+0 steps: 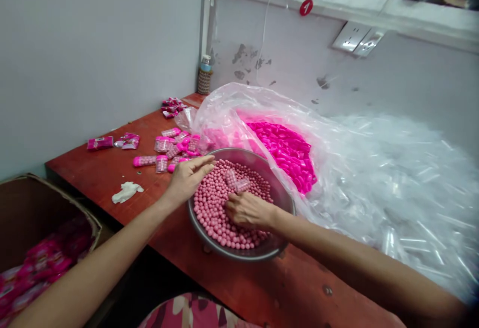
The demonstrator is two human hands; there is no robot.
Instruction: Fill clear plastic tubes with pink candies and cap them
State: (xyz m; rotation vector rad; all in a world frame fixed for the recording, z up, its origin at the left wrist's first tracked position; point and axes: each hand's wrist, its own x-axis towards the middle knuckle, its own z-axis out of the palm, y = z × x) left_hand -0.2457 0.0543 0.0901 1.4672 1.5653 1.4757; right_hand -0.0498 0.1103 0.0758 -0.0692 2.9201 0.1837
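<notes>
A grey metal bowl [239, 255] full of round pink beads [213, 203] stands on the red table. My right hand [247, 210] is in the bowl with its fingers curled down among the beads; what they hold, if anything, is hidden. Just beyond it, two small clear containers [241, 184] with pink beads inside lie on top of the beads. Over the bowl's left rim is my left hand [190, 175], its fingers stretched out to the right and nothing visible in it. Several filled containers with pink caps [162, 145] lie beyond and left of this hand.
Behind the bowl, a plastic bag holds bright pink caps [286, 153]. Clear empty tubes [411, 183] heap up at right. Pink packets [100, 143] and white crumpled material [127, 192] lie left. A cardboard box [95, 228] with pink packets stands lower left; a bottle [205, 73] is at the corner.
</notes>
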